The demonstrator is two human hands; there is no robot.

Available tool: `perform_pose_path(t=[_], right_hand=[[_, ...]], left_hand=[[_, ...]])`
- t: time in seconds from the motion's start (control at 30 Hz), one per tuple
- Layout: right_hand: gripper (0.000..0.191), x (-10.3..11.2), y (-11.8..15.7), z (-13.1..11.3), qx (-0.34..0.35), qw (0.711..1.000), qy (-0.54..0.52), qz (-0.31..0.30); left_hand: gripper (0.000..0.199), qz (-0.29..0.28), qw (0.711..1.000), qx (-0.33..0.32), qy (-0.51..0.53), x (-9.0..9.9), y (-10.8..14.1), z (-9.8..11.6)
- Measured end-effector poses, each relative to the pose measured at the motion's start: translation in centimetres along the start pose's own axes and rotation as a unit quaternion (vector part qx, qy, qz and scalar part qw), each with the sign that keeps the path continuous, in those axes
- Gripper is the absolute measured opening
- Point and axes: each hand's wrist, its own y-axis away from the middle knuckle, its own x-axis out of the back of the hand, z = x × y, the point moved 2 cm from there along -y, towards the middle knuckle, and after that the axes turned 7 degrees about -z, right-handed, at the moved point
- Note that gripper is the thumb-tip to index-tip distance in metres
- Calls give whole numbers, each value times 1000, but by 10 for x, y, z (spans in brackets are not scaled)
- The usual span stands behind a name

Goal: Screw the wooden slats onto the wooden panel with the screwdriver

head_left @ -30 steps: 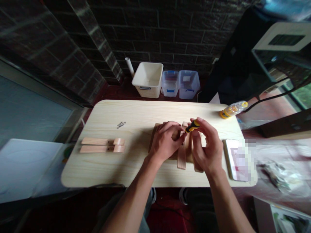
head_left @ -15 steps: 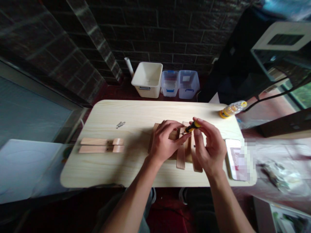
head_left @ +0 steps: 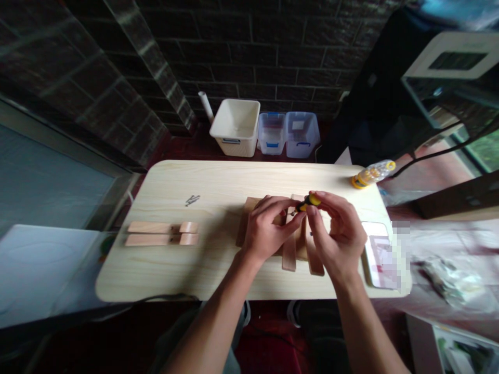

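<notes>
My right hand (head_left: 338,224) grips a short yellow-and-black screwdriver (head_left: 312,200) by its handle, between thumb and fingers. The screwdriver slants down to the left, towards one of two wooden strips (head_left: 289,254). Thumb and forefinger of my left hand (head_left: 265,224) close around the screwdriver's front end; a small dark screw seems to show there, and the tip is hard to make out. Both strips lie across a wooden block (head_left: 244,221), largely covered by my hands. On the right strip (head_left: 316,265), a dark screw or hole shows beside my right thumb.
Several loose screws (head_left: 192,200) and two wooden strips with end blocks (head_left: 150,239) lie on the table's left (head_left: 163,280). A phone (head_left: 377,254) lies at the right, below a clear bottle with yellow ends (head_left: 372,174). Plastic bins (head_left: 238,147) stand beyond the far edge.
The screwdriver handle has turned and tilted slightly in my right hand, whose fingers have shifted along with it. My left hand stays nearly in place.
</notes>
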Motion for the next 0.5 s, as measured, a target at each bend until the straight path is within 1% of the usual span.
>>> perform_pose_path(t=[0.5], right_hand=[[37, -1, 4, 2, -7, 1000, -20, -3]], left_hand=[[10, -4, 1000, 2, -10, -1, -1, 1]])
